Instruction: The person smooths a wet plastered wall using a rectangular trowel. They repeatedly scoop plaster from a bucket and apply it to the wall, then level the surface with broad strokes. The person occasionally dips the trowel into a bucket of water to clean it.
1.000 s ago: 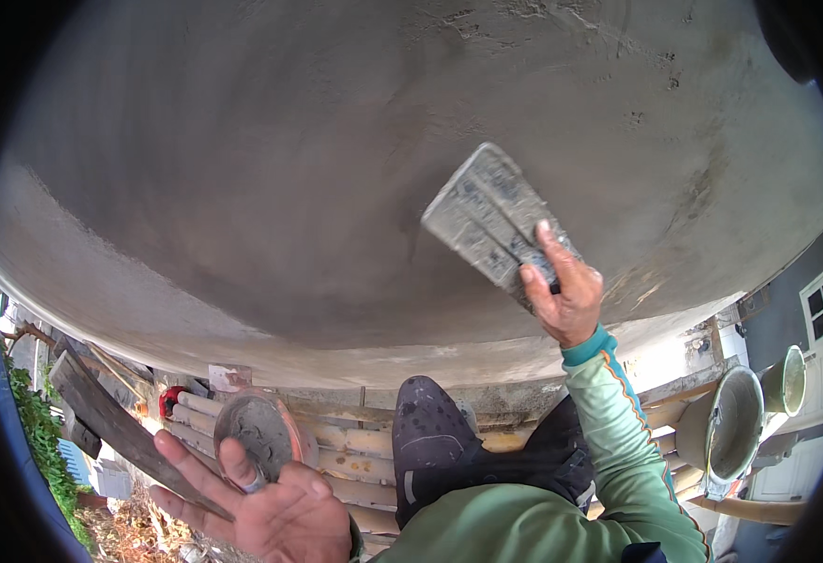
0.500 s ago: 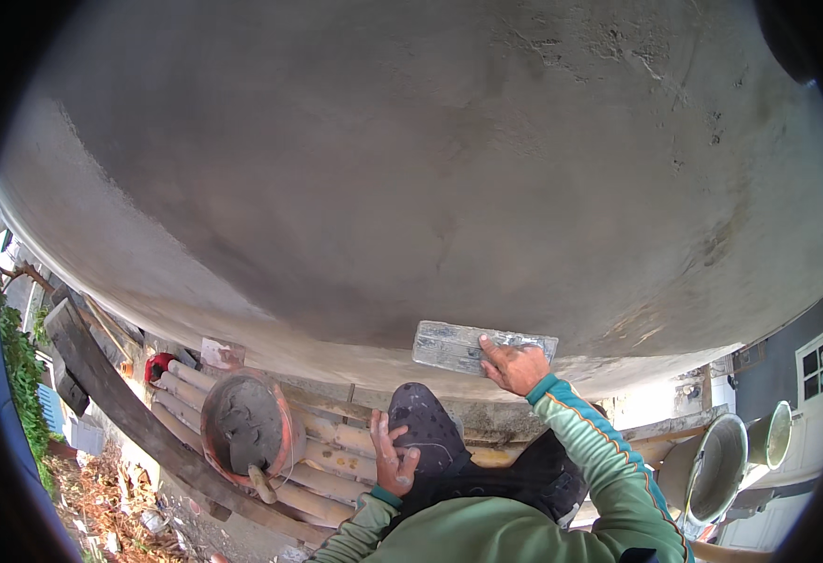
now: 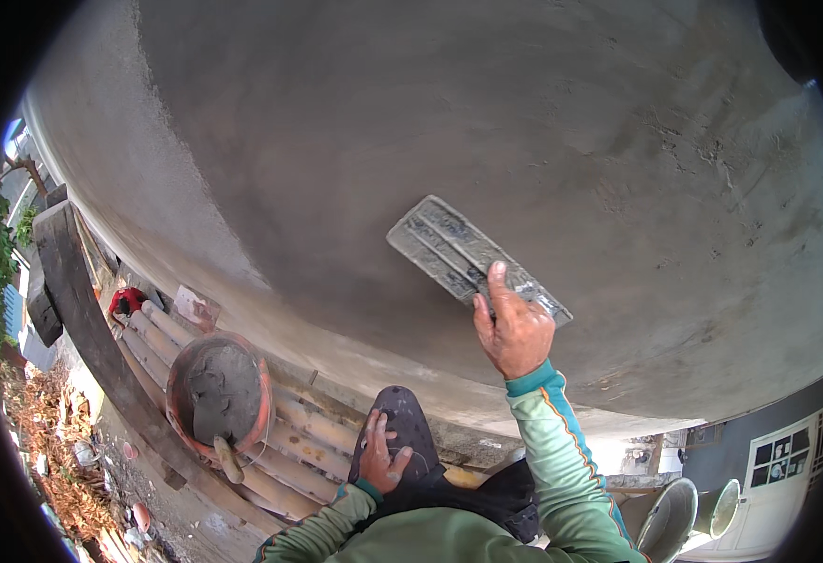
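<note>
My right hand (image 3: 513, 328) grips a long grey plastering float (image 3: 458, 251) and presses it flat against the wet grey plastered wall (image 3: 383, 141), tilted down to the right. My left hand (image 3: 381, 458) rests with fingers spread on my dark-trousered knee (image 3: 402, 422), holding nothing. An orange bucket (image 3: 219, 394) of grey mortar with a tool handle sticking out sits on bamboo scaffold poles (image 3: 308, 441) to the left of my knee.
A dark timber beam (image 3: 83, 319) runs along the scaffold's outer edge at left, with a red item (image 3: 127, 300) and a small board (image 3: 194, 307) near the wall. Far below lie rubble and plants. Metal buckets (image 3: 674, 521) stand at lower right.
My right hand raised the float from low on the wall to mid-wall. My left hand stays on my knee. The view shifted, bringing the bucket closer to centre.
</note>
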`<state>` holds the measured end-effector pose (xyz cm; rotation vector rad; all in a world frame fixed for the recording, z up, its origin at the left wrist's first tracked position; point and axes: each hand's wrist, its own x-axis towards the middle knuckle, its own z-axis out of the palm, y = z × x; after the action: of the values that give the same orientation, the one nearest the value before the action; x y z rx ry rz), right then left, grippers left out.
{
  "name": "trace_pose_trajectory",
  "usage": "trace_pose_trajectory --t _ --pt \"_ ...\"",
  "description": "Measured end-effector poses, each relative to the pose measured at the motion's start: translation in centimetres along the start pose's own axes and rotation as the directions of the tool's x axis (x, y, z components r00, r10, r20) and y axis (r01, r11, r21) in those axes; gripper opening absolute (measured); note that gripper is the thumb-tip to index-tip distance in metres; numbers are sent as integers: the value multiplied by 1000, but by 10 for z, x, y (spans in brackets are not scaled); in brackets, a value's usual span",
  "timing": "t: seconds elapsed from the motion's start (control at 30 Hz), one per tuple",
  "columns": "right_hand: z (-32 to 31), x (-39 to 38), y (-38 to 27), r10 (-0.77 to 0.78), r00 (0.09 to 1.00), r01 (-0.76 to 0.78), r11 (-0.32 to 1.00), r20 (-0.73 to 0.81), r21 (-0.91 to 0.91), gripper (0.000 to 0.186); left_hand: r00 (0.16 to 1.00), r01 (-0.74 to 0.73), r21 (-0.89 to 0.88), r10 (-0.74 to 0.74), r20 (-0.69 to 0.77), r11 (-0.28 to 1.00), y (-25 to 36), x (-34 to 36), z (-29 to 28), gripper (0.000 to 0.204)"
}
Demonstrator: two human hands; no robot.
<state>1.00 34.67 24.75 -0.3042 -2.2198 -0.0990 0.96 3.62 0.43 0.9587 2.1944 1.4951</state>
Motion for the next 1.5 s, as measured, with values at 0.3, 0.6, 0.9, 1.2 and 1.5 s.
trace_pose_trajectory --t 0.3,0.6,0.9,1.2,1.5 --pt "-49 -17 14 -211 964 219 975 161 -32 71 996 -35 -32 33 -82 999 -10 -3 1 86" --pt "-126 101 55 -267 963 246 912 -20 -329 67 998 -43 -12 42 -38 999 -6 -1 2 78" --pt "-97 -73 85 -85 996 86 988 10 -131 61 998 -5 8 6 -55 1000 -19 0 2 83" --pt "-152 107 54 587 759 -243 656 -282 714 45 999 9 22 -8 -38 1000 -10 -5 3 79" --pt "18 107 -83 -270 878 331 939 394 -96 59 999 -12 76 16 -52 997 -8 -5 -4 75"
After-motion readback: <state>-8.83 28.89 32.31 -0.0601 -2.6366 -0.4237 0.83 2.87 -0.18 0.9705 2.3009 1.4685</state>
